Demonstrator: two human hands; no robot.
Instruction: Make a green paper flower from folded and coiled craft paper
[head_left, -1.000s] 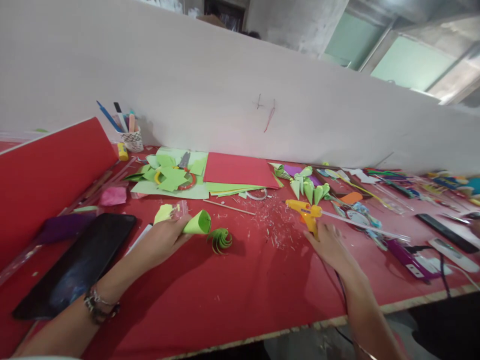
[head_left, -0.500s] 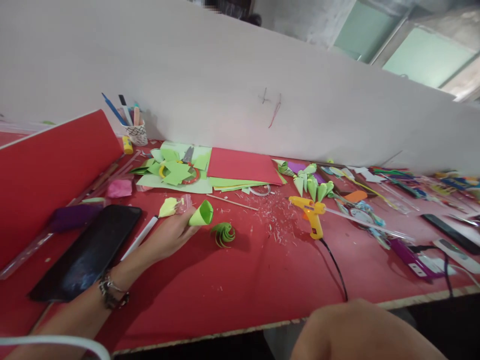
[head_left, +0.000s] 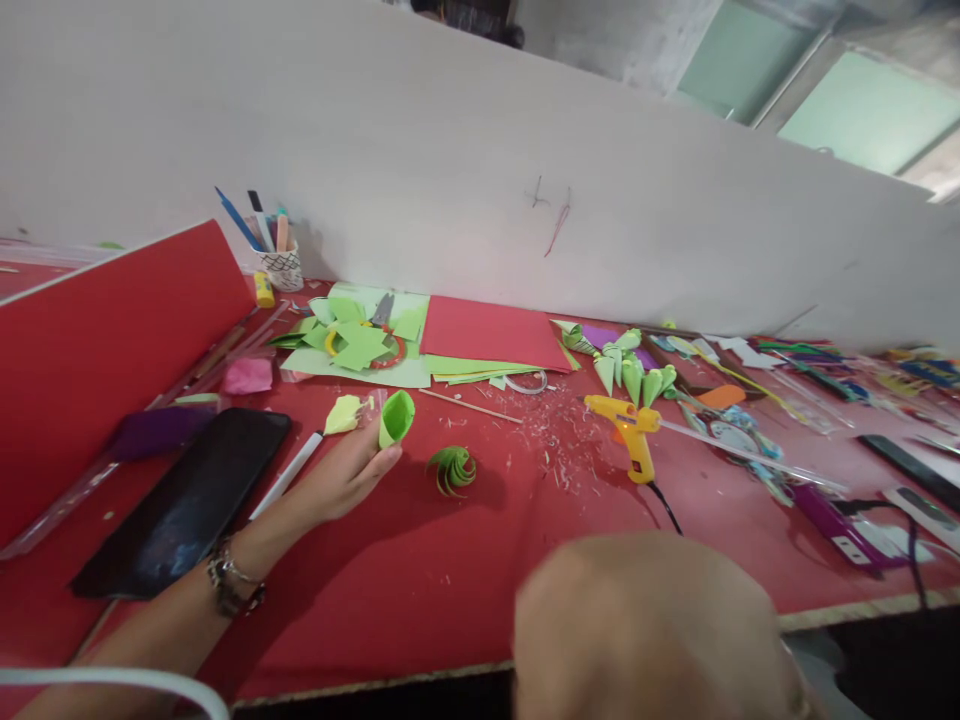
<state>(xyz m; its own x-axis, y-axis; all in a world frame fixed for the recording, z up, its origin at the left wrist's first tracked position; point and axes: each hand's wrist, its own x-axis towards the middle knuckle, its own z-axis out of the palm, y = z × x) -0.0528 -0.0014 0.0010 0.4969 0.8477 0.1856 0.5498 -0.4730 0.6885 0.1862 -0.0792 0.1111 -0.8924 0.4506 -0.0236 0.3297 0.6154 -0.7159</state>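
Observation:
My left hand is closed round a green paper cone, its open mouth tilted up. A bracelet circles that wrist. Just right of this hand, a curled green paper swirl lies on the red table. At the bottom, close to the camera, a large blurred patch of skin appears to be my right hand; its fingers cannot be made out. Beyond it rests a yellow glue gun with a clear glue stick in its back. Several finished green paper cones lie behind the glue gun.
Left of my arm lie a black phone and a white marker. Scissors and green paper leaves sit by a red sheet. Paper scraps litter the middle; a purple power strip is at right.
The cone in my left hand has turned more upright and shifted slightly left. The blurred skin patch has risen and moved left, covering part of the glue gun's cord.

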